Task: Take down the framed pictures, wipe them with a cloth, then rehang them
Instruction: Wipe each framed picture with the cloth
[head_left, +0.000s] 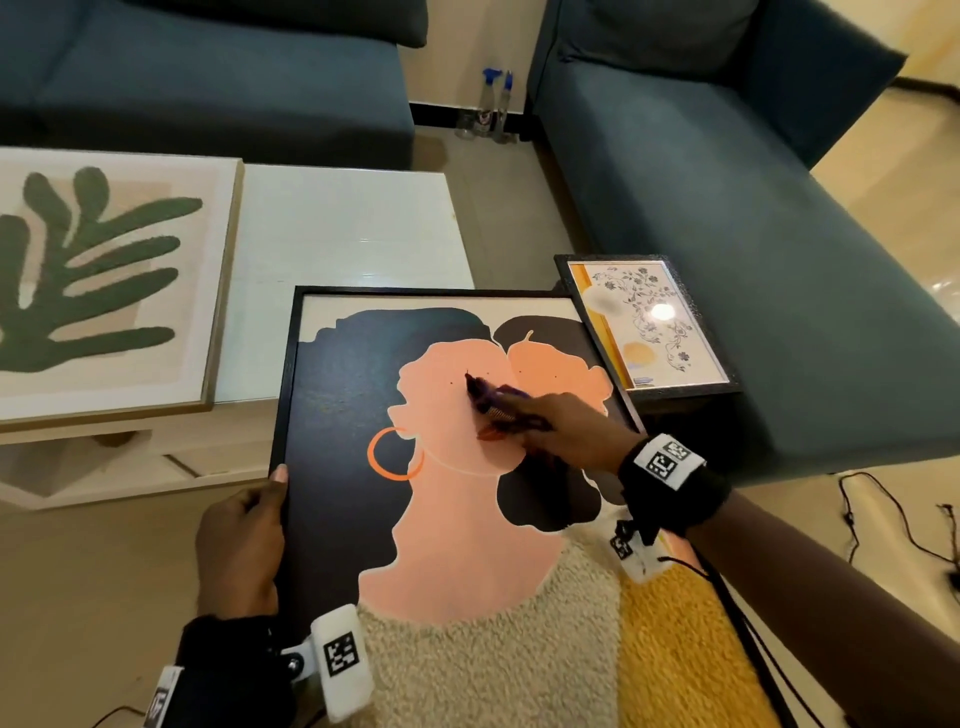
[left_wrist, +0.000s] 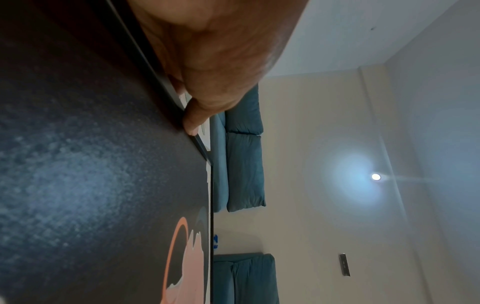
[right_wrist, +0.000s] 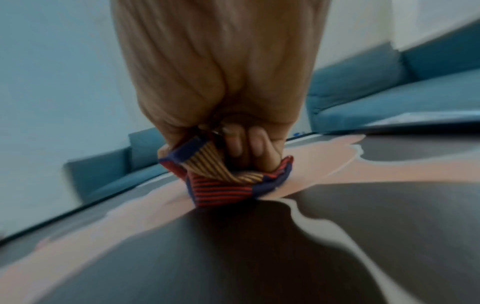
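While the left hand (head_left: 240, 545) grips the picture (head_left: 457, 493) edge, it stays steady.
Right hand (head_left: 563, 431) squeezes a bunched cloth (head_left: 491, 405), rubbing the middle clean.

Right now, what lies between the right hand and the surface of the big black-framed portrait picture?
A bunched striped cloth lies there: the right hand grips it and presses it on the black-framed portrait picture. The right wrist view shows this best.
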